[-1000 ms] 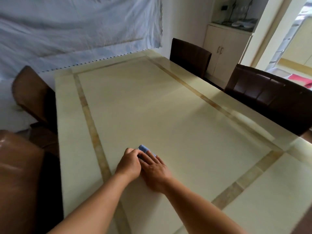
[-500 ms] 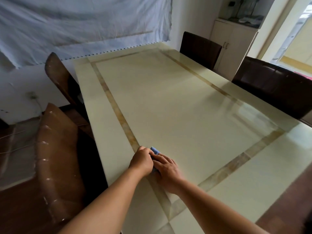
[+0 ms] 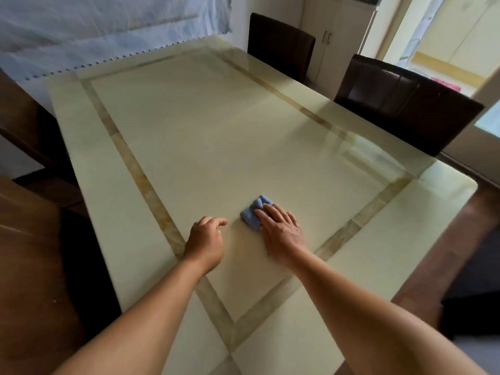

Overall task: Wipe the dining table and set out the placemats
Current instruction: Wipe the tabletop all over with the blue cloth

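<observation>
Fingers point(image 3: 266, 212) of the right hand point(image 3: 281, 228) laid straight and close together, pressed flat on a small blue cloth point(image 3: 253, 212), with the near half of the cloth hidden under them and its bunched far corner left showing. Cloth resting on the cream tabletop point(image 3: 205, 136), inside the tan inlaid border point(image 3: 130, 155), nearer the close end than the far one. Left hand point(image 3: 205, 243) just beside it, apart from the cloth, with fingers loosely curled, forefinger tip pointed toward the cloth, nothing gripped; whether touching the surface or held just above could not be told. Both forearms bare, reaching in from the bottom edge. Glossy surface, with pale reflections along the right side. Two dark brown chairs on the right side of the tabletop, pushed in close: a near chair point(image 3: 405, 104) with a padded, panelled back, and a far chair point(image 3: 281, 41) toward the far corner. Parts of brown chairs point(image 3: 24, 125) at the left edge, blurred. A pale blue sheet point(image 3: 108, 25) hung on the wall past the far end, its lower edge cut in a zigzag. A white cabinet point(image 3: 335, 36) with two small handles behind the far chair, and a bright doorway point(image 3: 454, 41) to its right.
</observation>
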The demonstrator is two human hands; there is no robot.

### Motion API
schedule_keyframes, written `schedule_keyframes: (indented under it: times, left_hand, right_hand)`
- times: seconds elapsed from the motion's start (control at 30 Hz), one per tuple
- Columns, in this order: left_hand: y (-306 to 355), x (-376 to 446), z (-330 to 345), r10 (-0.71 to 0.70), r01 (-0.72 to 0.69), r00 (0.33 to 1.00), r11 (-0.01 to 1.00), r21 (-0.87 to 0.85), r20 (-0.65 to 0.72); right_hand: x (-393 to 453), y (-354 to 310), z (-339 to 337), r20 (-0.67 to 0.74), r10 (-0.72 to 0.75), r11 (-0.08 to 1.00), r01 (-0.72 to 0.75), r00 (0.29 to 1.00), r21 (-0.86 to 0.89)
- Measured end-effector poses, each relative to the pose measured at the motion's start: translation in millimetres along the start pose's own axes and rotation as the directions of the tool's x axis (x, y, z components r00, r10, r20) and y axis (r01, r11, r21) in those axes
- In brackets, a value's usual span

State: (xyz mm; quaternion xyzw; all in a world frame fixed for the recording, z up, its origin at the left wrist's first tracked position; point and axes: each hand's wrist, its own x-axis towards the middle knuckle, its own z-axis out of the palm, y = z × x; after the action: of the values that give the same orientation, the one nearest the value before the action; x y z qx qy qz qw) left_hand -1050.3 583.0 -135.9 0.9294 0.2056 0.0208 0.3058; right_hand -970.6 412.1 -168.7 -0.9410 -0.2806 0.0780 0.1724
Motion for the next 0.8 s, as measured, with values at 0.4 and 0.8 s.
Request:
schedule_keyframes:
  times: [0.4, 0.8]
  left_hand:
    - [61.1, 36.5, 56.4, 0.113, -0.115, 0.991, 0.993, 0.027, 0.064]
    - [42.4, 45.5, 12.7, 0.012, -0.010, 0.992, 1.000, -0.016, 0.122]
  right_hand:
    - [23.9, 198.3, -71.9, -0.149, 0.416, 0.909, -0.411, 0.897, 0.067]
    - [16.5, 74.4, -31.1, -0.137, 0.285, 0.958, -0.276, 0.949, 0.083]
